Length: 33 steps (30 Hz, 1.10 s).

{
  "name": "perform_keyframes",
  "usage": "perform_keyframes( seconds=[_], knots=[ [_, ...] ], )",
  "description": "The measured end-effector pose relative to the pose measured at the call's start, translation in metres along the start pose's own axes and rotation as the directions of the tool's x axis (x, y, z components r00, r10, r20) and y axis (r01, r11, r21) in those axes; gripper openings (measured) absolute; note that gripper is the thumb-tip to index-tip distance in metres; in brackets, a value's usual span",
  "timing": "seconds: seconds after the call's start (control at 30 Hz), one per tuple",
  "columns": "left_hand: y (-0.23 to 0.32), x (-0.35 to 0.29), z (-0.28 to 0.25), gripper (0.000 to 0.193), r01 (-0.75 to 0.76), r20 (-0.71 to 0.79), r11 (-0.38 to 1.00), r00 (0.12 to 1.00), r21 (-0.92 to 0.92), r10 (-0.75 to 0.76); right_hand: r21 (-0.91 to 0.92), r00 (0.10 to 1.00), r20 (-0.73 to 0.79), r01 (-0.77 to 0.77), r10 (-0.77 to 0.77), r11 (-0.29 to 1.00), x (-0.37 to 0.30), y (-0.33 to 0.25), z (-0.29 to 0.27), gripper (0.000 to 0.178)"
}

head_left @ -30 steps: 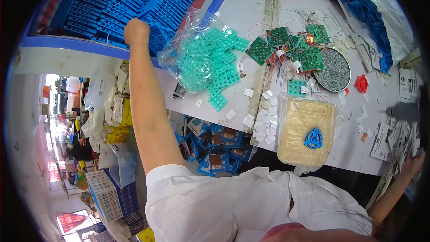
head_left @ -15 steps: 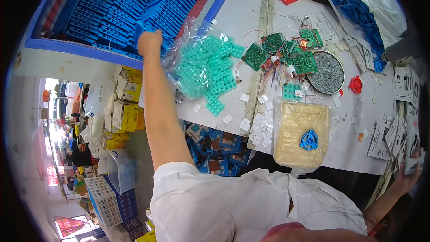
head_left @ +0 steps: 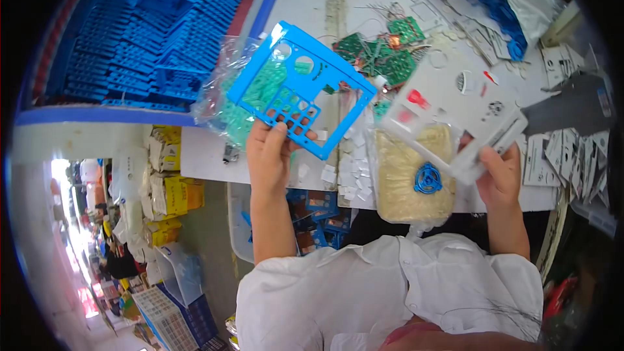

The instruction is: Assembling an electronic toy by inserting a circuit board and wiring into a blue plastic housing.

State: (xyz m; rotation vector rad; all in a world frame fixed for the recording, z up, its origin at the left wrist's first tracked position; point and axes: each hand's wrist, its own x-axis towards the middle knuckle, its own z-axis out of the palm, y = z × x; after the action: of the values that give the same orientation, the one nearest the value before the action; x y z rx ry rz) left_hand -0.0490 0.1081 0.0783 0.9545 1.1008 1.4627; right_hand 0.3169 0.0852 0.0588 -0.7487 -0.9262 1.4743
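Note:
My left hand is closed on the lower edge of a blue plastic housing panel, which has round holes, a grid of small square openings and one wide rectangular window. Tilted, it is held up over the table. In my right hand is a whitish plastic panel with round holes, a rectangular slot and red marks, gripped at its near corner. The two panels are side by side, a small gap between them. Under the blue panel, teal keypads in a clear bag are partly hidden.
A blue-rimmed bin of stacked blue panels stands at far left. Green circuit boards with wires lie behind the panels. A yellowish wrapped pad with a blue ring part sits at the front edge. White pieces are piled at right.
My left hand has come back from the bin with a blue panel. My right hand has moved in from the far right, bringing the whitish panel over the table's middle.

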Motion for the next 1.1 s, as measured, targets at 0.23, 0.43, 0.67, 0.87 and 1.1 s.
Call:
perform_keyframes(
  seconds=[0.23, 0.43, 0.67, 0.87, 1.1],
  knots=[
    [-0.057, -0.025, 0.044, 0.045, 0.059, 0.072, 0.962, 0.997, -0.266, -0.041, 0.277, 0.987, -0.076, -0.117, 0.143, 0.954, -0.013, 0.025, 0.026, 0.044],
    [-0.069, -0.064, 0.093, 0.057, 0.138, 0.096, 0.825, 0.99, -0.547, -0.102, 0.429, 0.934, -0.015, -0.316, 0.356, 0.846, -0.015, 0.05, 0.075, 0.046],
    [-0.063, -0.079, 0.072, 0.039, 0.119, -0.024, 0.911, 0.99, -0.396, -0.14, -0.531, 0.793, 0.187, -0.415, 0.58, 0.739, -0.012, -0.008, 0.024, 0.053],
    [-0.061, -0.091, 0.082, 0.037, 0.196, -0.042, 0.97, 0.978, -0.141, -0.204, -0.429, 0.896, 0.344, -0.116, 0.281, 0.896, 0.015, 0.005, 0.017, 0.076],
    [-0.063, -0.091, 0.085, 0.035, 0.246, -0.22, 0.958, 0.936, -0.149, -0.275, -0.15, 0.86, 0.332, -0.357, 0.387, 0.922, 0.002, 0.027, 0.045, 0.08]
  ],
)
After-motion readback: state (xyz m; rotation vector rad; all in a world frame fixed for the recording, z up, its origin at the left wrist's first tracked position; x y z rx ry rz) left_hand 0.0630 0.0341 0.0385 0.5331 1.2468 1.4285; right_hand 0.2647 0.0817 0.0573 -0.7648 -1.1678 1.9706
